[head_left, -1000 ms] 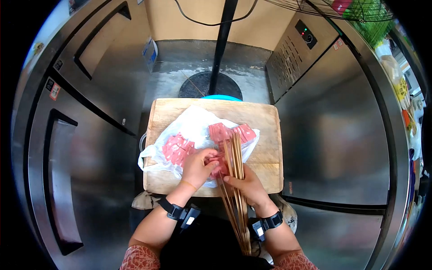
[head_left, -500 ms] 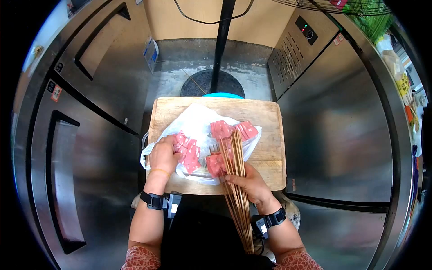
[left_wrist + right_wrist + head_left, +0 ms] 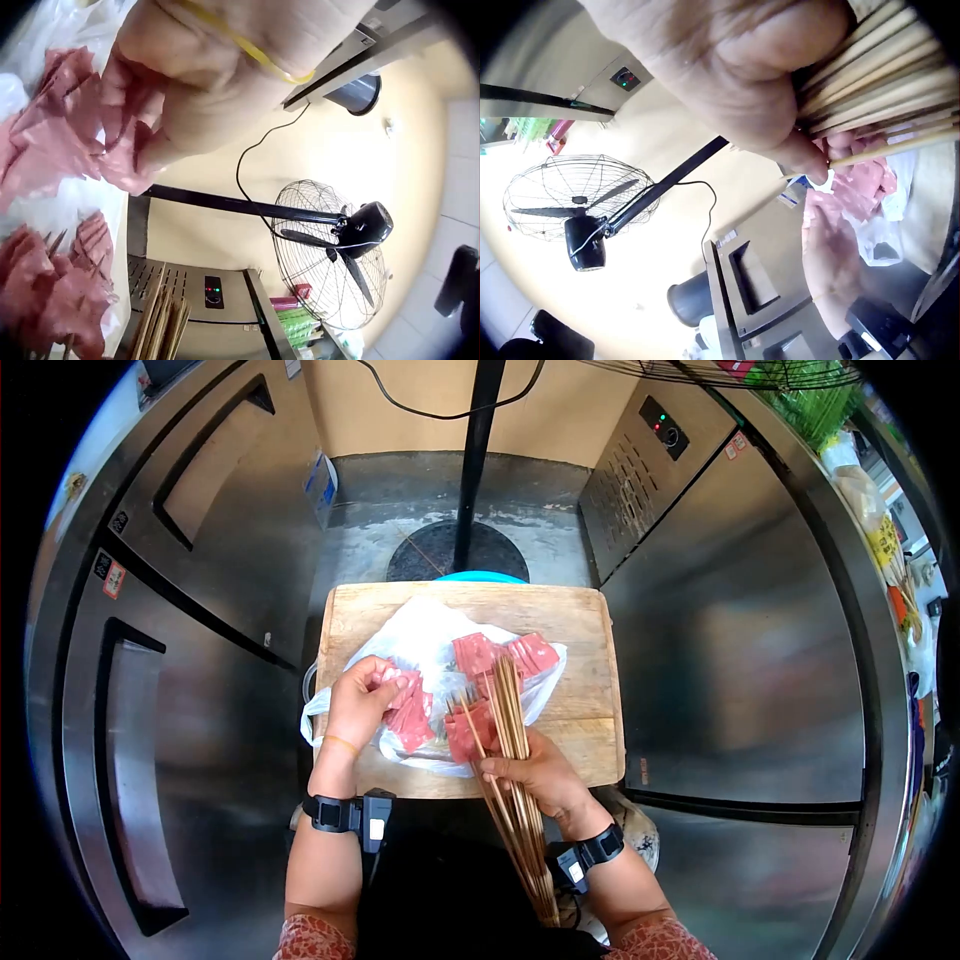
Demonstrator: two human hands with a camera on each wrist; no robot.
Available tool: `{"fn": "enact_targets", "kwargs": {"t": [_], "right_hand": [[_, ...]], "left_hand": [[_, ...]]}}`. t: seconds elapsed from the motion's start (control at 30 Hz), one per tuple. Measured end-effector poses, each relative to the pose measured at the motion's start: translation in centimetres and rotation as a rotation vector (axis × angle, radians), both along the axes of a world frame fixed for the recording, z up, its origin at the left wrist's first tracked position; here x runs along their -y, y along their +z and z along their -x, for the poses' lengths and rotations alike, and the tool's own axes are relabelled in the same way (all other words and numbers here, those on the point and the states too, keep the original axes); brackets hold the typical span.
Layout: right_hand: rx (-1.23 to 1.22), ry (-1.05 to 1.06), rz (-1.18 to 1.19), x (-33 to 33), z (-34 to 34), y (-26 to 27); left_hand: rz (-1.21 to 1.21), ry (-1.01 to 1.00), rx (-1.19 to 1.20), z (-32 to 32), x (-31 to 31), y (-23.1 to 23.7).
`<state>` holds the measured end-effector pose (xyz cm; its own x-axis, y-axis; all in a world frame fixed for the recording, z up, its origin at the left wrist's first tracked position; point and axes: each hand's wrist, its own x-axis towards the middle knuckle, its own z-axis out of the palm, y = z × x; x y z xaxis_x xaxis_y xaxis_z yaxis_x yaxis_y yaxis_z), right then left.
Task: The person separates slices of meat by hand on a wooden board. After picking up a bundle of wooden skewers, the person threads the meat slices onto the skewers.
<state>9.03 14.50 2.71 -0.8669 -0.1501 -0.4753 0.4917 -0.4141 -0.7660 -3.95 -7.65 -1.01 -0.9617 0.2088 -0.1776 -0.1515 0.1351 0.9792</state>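
Observation:
In the head view my left hand (image 3: 358, 700) pinches a thin slice of pink meat between thumb and fingers, at the edge of the left meat pile (image 3: 410, 722). The left wrist view shows the slice (image 3: 124, 174) at the fingertips. My right hand (image 3: 545, 775) grips a bundle of bamboo skewers (image 3: 522, 800) below the board's near edge. One skewer (image 3: 904, 146) stands apart from the bundle, held by the thumb and fingers. Skewered meat (image 3: 64, 292) with tips poking out lies right of the pile, partly behind the bundle in the head view.
A white plastic bag (image 3: 412, 628) lies under the meat on a wooden cutting board (image 3: 590, 710). Steel refrigerators (image 3: 740, 650) flank both sides. Behind the board are a blue rim (image 3: 485, 576) and a black pole (image 3: 470, 480) on a round base; a fan (image 3: 330, 251) tops the pole.
My left hand has moved left from beside the skewers to the left pile and now lifts a slice's edge there. My right hand stays with the bundle, one skewer now set apart.

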Motion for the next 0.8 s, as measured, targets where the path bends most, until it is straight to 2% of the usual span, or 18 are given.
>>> {"fn": "enact_targets", "kwargs": {"t": [0.17, 0.27, 0.8], "right_hand": [[0.003, 0.023, -0.016, 0.2, 0.1, 0.1], [-0.010, 0.056, -0.064, 0.2, 0.0, -0.4], [-0.036, 0.066, -0.052, 0.7, 0.3, -0.2]], "left_hand": [[-0.098, 0.086, 0.029, 0.4, -1.6, 0.9], [-0.280, 0.085, 0.040, 0.2, -2.8, 0.5], [-0.280, -0.047, -0.018, -1.3, -4.6, 2.6]]}}
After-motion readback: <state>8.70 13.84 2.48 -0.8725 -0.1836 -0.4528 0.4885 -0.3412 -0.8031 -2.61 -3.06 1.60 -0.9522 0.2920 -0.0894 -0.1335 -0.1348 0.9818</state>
